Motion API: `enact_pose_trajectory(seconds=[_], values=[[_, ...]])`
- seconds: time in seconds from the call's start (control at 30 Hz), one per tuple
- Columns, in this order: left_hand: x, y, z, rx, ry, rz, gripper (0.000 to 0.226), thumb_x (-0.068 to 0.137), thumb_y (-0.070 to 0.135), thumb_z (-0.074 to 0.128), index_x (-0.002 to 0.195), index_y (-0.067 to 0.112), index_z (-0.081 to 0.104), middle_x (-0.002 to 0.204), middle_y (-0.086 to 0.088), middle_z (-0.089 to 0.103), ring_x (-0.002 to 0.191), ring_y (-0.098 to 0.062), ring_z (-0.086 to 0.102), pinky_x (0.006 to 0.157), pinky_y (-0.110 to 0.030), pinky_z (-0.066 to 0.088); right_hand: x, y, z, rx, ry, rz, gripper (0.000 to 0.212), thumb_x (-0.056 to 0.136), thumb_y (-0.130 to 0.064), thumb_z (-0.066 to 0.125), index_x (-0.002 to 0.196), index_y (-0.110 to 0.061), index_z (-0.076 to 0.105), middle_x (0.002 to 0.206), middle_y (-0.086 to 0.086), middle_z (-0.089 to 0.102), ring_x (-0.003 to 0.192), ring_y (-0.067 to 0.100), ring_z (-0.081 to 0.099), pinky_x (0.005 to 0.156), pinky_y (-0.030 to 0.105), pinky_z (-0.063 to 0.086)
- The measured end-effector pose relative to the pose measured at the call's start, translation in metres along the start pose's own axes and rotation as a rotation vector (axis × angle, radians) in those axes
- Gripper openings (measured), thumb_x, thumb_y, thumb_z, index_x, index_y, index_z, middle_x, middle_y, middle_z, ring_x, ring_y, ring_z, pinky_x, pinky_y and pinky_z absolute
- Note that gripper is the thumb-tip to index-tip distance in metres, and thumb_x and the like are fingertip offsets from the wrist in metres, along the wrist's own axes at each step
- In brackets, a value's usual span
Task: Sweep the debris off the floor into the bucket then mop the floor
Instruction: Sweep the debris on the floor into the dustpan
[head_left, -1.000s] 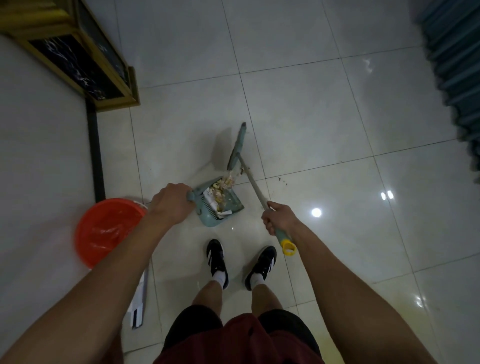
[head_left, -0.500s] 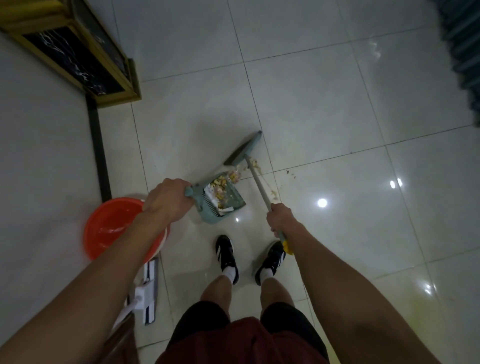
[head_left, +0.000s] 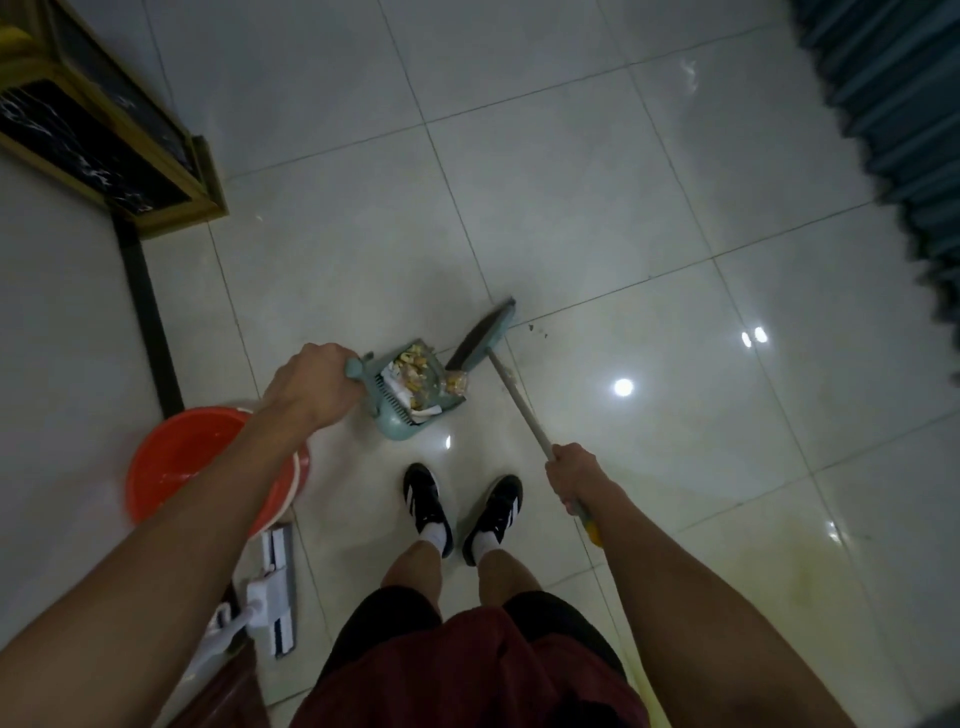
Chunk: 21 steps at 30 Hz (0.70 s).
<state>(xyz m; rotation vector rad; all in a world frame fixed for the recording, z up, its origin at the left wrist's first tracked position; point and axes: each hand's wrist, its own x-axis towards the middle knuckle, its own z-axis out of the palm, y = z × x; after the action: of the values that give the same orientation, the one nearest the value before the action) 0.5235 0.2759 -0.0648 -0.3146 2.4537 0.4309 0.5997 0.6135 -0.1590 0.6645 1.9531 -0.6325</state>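
Observation:
My left hand (head_left: 310, 385) grips the handle of a teal dustpan (head_left: 396, 422) that rests on the white tiled floor, in front of my feet. The pan holds yellowish scraps and white paper bits (head_left: 415, 375). My right hand (head_left: 575, 474) is closed around the grey shaft of a broom with a yellow end. The teal broom head (head_left: 483, 336) sits on the floor at the pan's mouth, with a clump of scraps beside it. A few dark crumbs (head_left: 537, 331) lie just right of the broom head. An orange bucket (head_left: 182, 467) stands at my left, partly hidden by my left forearm.
A flat white mop (head_left: 275, 587) lies on the floor behind the bucket. A gold-framed black stand (head_left: 119, 156) sits at the upper left beside a dark strip along the wall. Blue pleated curtain (head_left: 893, 104) hangs at the upper right. A yellowish stain (head_left: 753, 582) marks the tiles at the right.
The broom head has swung from left of the pan's mouth to its right side, dragging scraps toward the pan. The camera has tilted down and back, showing the mop.

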Motion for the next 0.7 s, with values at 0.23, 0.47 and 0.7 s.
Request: enact_pose_trajectory(seconds=[0.23, 0.47, 0.7], values=[[-0.008, 0.053, 0.020, 0.088, 0.001, 0.072, 0.012, 0.082, 0.026, 0.069, 0.094, 0.025, 0.071, 0.102, -0.015, 0.070, 0.092, -0.036, 0.067, 0.071, -0.032, 0.049, -0.020, 0.040, -0.036, 0.249, 0.071, -0.016, 0.035, 0.095, -0.009, 0.049, 0.126, 0.002, 0.061, 0.091, 0.027, 0.070, 0.058, 0.029, 0.058, 0.056, 0.038, 0.056], [-0.013, 0.077, 0.026, 0.122, -0.006, 0.105, 0.009, 0.084, 0.029, 0.069, 0.080, 0.030, 0.061, 0.099, -0.015, 0.069, 0.090, -0.037, 0.067, 0.072, -0.033, 0.049, -0.019, 0.071, -0.053, 0.306, 0.148, 0.033, 0.033, 0.095, -0.008, 0.049, 0.126, -0.003, 0.058, 0.106, 0.020, 0.067, 0.067, 0.030, 0.069, 0.050, 0.039, 0.061], [-0.008, 0.077, 0.032, 0.129, 0.001, 0.102, 0.014, 0.085, 0.032, 0.068, 0.075, 0.029, 0.059, 0.090, -0.012, 0.067, 0.084, -0.036, 0.066, 0.067, -0.031, 0.046, 0.011, 0.069, -0.079, 0.051, 0.297, -0.038, 0.027, 0.089, -0.007, 0.053, 0.114, -0.001, 0.061, 0.103, 0.016, 0.068, 0.074, 0.029, 0.067, 0.065, 0.034, 0.060]])
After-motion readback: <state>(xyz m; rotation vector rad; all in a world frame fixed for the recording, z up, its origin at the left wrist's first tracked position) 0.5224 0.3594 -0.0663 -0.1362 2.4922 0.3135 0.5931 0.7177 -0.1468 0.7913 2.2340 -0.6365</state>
